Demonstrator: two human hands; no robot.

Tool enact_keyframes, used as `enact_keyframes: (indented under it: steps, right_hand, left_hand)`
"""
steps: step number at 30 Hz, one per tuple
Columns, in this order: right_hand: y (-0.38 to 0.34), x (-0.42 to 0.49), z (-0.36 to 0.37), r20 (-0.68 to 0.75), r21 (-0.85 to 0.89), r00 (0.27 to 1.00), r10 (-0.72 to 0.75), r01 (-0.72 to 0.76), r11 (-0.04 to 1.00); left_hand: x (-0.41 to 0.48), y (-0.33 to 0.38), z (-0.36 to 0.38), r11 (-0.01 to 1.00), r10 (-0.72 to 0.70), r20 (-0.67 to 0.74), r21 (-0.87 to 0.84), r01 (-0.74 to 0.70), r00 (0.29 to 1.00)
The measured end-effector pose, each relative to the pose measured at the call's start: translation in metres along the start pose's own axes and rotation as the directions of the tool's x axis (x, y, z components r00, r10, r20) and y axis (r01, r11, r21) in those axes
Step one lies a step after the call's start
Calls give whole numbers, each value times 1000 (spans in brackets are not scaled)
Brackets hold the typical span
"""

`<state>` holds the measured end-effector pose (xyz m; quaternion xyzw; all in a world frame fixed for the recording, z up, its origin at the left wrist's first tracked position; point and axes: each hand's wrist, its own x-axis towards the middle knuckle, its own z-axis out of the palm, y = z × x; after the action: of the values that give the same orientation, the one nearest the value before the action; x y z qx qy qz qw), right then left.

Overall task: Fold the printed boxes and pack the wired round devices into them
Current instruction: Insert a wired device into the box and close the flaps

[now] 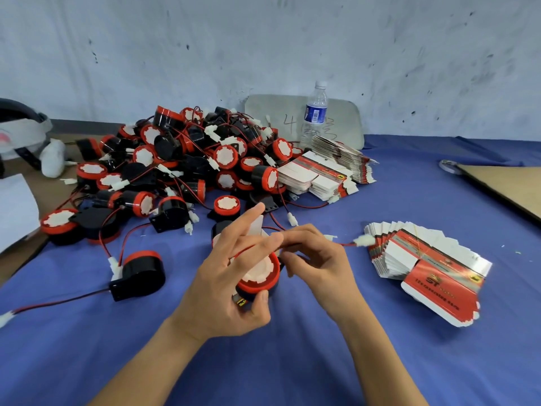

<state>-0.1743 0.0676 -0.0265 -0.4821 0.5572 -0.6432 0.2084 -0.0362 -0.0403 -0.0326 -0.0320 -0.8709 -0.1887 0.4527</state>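
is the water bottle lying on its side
No, the water bottle stands upright behind the stacked flat boxes.

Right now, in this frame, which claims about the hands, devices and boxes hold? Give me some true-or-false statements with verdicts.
1. The left hand grips a red-rimmed round device. True.
2. The right hand is lifting a box off a stack. False: its fingers pinch a red wire beside the device.
3. The water bottle lies on its side. False: it stands upright.
4. A fanned stack of flat boxes lies to the right of the hands. True.
5. The pile of devices sits beyond the hands, to the left. True.
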Motion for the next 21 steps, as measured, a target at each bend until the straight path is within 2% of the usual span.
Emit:
enact_keyframes:
  steps: [3, 7, 11, 15, 17, 19, 21]
  right_hand:
    - [-1, -2, -1, 110, -56, 994, 8, -2, 998]
    - [-4, -4, -1, 238, 28, 969, 71, -80, 996]
    - [-7, -5, 7, 210, -81, 975, 65, -49, 996]
    - [-8, -6, 9, 155, -232, 988, 13, 23, 973]
    - [-6, -7, 10, 111, -342, 992, -65, 99, 934]
    - [-2, -7, 12, 70, -460, 985, -158, 172, 871]
    - [2, -7, 12, 12, -541, 977, -211, 184, 821]
  left_hand:
    - [0, 0, 2, 1000, -1, -9, 5, 1, 1000]
    - [2, -3, 3, 999, -14, -18, -46, 13, 1000]
    - [0, -5, 7, 992, 9, -2, -123, -9, 1000]
    - [-2, -8, 7, 998, 27, 22, -52, -26, 999]
    - [-3, -8, 8, 1000, 10, 14, -20, -9, 1000]
    - [-3, -10, 8, 998, -20, -50, 51, 23, 999]
    - [-6, -13, 9, 985, -121, -169, 101, 139, 978]
